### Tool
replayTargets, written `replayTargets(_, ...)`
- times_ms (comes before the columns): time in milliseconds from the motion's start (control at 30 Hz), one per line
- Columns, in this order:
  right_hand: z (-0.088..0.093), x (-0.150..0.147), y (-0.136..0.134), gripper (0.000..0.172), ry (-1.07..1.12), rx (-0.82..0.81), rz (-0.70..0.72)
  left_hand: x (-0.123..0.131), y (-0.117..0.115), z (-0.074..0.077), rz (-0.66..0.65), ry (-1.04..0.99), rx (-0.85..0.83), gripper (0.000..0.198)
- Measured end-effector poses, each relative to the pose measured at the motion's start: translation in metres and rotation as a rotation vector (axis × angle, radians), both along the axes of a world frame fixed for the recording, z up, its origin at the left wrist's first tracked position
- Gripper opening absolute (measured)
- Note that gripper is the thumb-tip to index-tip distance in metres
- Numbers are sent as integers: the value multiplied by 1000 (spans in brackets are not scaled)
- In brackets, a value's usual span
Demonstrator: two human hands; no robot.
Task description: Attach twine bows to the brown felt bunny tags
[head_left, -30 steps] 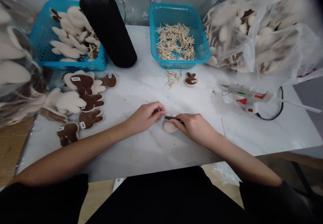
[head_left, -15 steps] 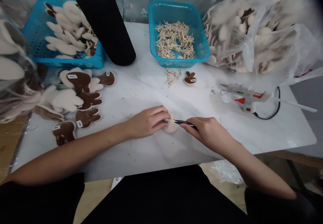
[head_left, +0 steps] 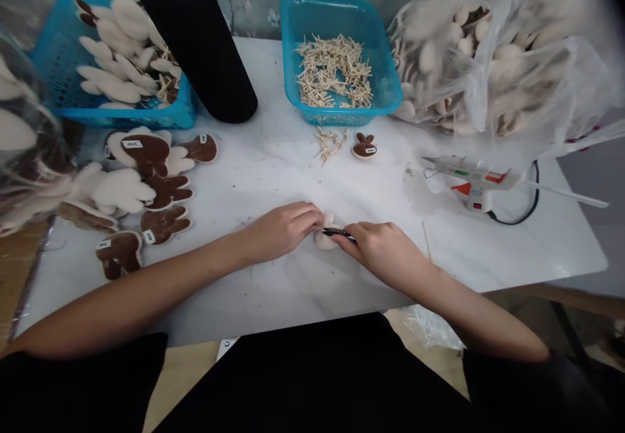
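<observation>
On the tabletop in front of me lies a small cream plush rabbit-head piece [head_left: 326,239], partly covered by my fingers. My left hand [head_left: 288,230] has its fingertips closed on the left side of this piece. From the right, my right hand [head_left: 381,245] grips a small black pointed tool [head_left: 336,231] that looks like thread snips. Its tip lies over the plush piece, close to my left fingertips. What exactly the tip touches is too small to tell.
Brown-and-cream rabbit pieces [head_left: 166,189] lie at left, below a blue basket [head_left: 122,117] and black cylinder [head_left: 205,49]. Another blue basket [head_left: 342,117] holds cream knotted cords. A small brown rabbit head [head_left: 364,146], glue gun [head_left: 481,182] and plastic bag [head_left: 476,88] are at right.
The black tool and my right hand have moved left, bringing the tip further over the plush piece. My left hand stays at the piece. The whole view has shifted slightly.
</observation>
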State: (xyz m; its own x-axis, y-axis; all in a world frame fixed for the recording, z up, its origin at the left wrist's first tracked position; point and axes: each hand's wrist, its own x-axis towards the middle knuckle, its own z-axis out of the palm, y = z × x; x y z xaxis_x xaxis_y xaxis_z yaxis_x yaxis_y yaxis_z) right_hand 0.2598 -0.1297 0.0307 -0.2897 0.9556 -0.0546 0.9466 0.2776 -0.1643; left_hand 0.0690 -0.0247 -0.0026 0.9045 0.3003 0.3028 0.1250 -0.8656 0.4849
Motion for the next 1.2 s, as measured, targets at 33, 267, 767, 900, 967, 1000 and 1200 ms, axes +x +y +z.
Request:
replayTargets(33,0,0,0,47,-4,1,0,0,0,-1,1,-2,-6,18)
replayTargets(267,2,-5,3,45,-73,17,25,0,0,-5,13,-10,-41,15)
replayTargets(767,8,-11,12,37,-92,-26,18,-2,-2,-2,12,15,-111,17)
replayTargets(900,21,-2,8,42,21,-122,-100,-7,-1,10,94,-5,-258,12)
replayTargets(967,21,9,3,39,96,-127,-161,-8,6,17,198,-52,-291,11)
replayTargets(1000,19,15,2,37,122,-102,-191,-8,11,21,266,-70,-295,12)
replayTargets(1200,-20,50,8,39,91,125,-317,3,71,23,616,159,-202,23)
